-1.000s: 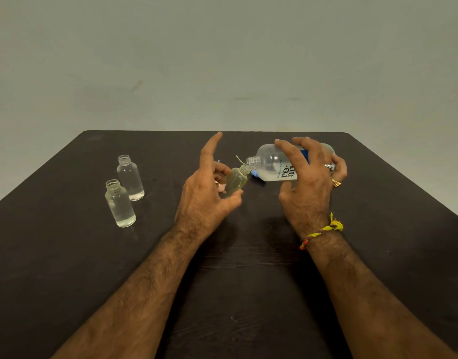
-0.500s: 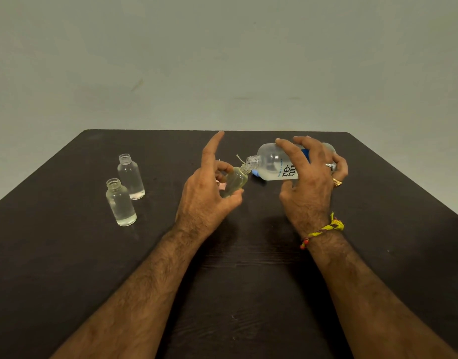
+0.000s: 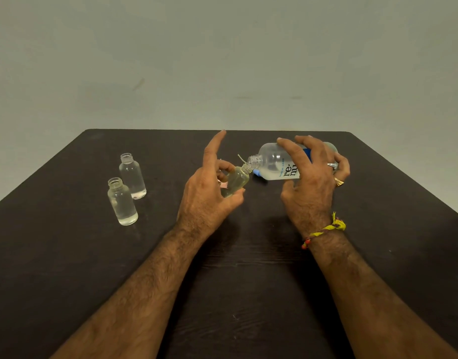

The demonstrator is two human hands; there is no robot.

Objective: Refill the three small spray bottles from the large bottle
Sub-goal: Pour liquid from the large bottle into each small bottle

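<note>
The small bottle (image 3: 237, 181) being filled is held above the counter (image 3: 67, 255), near its middle, and is tilted so that its open neck points up and to the right. The tilt appears chosen to bring that narrow mouth directly under the mouth of the large bottle (image 3: 277, 161), which is laid almost level with its neck touching or just over the small one. A narrow opening leaves little margin, so the close meeting of the two necks is judged a guard against spillage. Pale liquid is seen in the lower part of the small bottle; the fill level cannot be read exactly.

The small bottle is gripped by the left hand (image 3: 205, 200) between thumb and curled fingers, with the forefinger raised clear, probably to keep the neck unobstructed. The large bottle is clasped from above by the right hand (image 3: 309, 187), fingers spread over its labelled body, a hold suited to fine control of the pour angle. Liquid lies along its lower side.

Two more small bottles stand upright and uncapped to the left, well apart from the hands: a nearer one (image 3: 122, 202) and a farther one (image 3: 132, 176), just beside each other. Both hold clear liquid and are judged already filled, which would make this the last of three. Something blue (image 3: 256, 173) lies behind the necks, possibly a cap; it is too hidden to identify.
</note>
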